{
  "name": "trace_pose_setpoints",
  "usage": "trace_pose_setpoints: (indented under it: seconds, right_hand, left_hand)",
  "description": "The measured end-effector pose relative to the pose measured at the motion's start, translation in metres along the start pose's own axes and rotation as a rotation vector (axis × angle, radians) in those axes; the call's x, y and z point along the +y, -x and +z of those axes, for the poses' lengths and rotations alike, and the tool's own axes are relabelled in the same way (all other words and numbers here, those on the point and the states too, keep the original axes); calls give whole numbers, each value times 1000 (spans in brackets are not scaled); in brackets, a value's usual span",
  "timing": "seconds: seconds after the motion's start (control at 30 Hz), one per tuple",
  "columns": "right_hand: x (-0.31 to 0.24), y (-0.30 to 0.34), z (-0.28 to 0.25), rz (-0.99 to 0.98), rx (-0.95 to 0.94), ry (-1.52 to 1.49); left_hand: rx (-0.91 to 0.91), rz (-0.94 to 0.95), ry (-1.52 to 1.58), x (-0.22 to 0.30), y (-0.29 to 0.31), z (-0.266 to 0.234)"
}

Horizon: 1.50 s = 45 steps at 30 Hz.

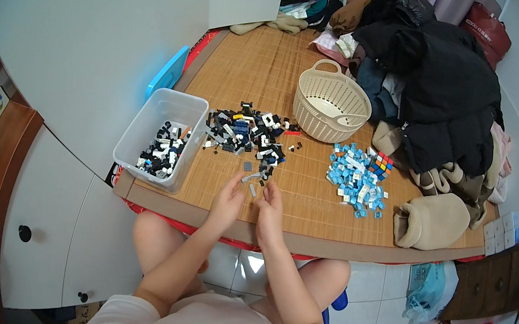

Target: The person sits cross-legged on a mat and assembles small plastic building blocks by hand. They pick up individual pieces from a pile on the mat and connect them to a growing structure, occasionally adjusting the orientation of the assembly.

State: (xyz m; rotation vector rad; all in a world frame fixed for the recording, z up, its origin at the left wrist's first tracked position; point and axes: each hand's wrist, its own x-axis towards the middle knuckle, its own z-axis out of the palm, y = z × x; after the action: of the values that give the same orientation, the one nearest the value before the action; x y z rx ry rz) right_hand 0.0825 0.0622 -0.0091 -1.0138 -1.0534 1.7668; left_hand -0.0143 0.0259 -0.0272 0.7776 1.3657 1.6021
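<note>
My left hand [226, 203] is closed at the near edge of the bamboo mat, with a light grey building brick [252, 176] at its fingertips. Just to its right, my right hand [270, 216] is curled with its thumb side toward the left hand. Whether its fingers hold a small piece is too small to make out. A small grey brick [252, 190] shows between the hands. Beyond them spreads a loose pile of black, white, grey and blue building bricks [244, 131]. A flat dark grey brick [247, 166] lies by the pile's near side.
At left stands a clear plastic bin [195, 119] part-filled with bricks; a blue lid [167, 73] leans behind it. A beige basket [331, 109] stands beyond the piles. Blue-and-white tiles [357, 180] and a puzzle cube [381, 165] lie right, near heaped clothes [448, 89].
</note>
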Motion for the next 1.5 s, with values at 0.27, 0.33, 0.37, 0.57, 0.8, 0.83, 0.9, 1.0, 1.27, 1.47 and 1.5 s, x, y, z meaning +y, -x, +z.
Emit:
trace_pose_setpoints:
  seconds: [0.27, 0.33, 0.37, 0.57, 0.8, 0.83, 0.9, 1.0, 1.27, 1.47, 1.5]
  right_hand:
    - [7, 5, 3, -22, -26, -11]
    - [6, 7, 4, -17, -28, -23]
    - [5, 8, 3, -20, -24, -15]
    - [6, 10, 2, -8, -20, 33]
    - [5, 10, 3, 3, -43, -3]
    - [6, 9, 3, -9, -40, 16]
    - [11, 8, 3, -32, -35, 55]
    - [15, 6, 7, -52, -24, 119]
    - [3, 10, 22, 8, 4, 86]
    - [15, 1, 11, -13, -11, 13]
    - [14, 1, 10, -20, -12, 7]
  left_hand:
    - [-85, 296, -794, 11, -19, 0]
    - [-105, 382, -930, 14, -16, -1]
    - [-91, 415, -944, 13, -12, -1]
    - [-44, 461, -949, 11, 6, -17]
    - [-72, 97, -433, 6, 2, -19]
    - [-88, 52, -333, 3, 0, -19]
    - [-122, -38, -134, 1, -2, -16]
    - [-93, -144, 49, 9, 5, -3]
    - [-3, -213, 418, 10, 14, 13]
    - [21, -230, 547, 10, 12, 9]
    - [31, -244, 555, 13, 13, 9]
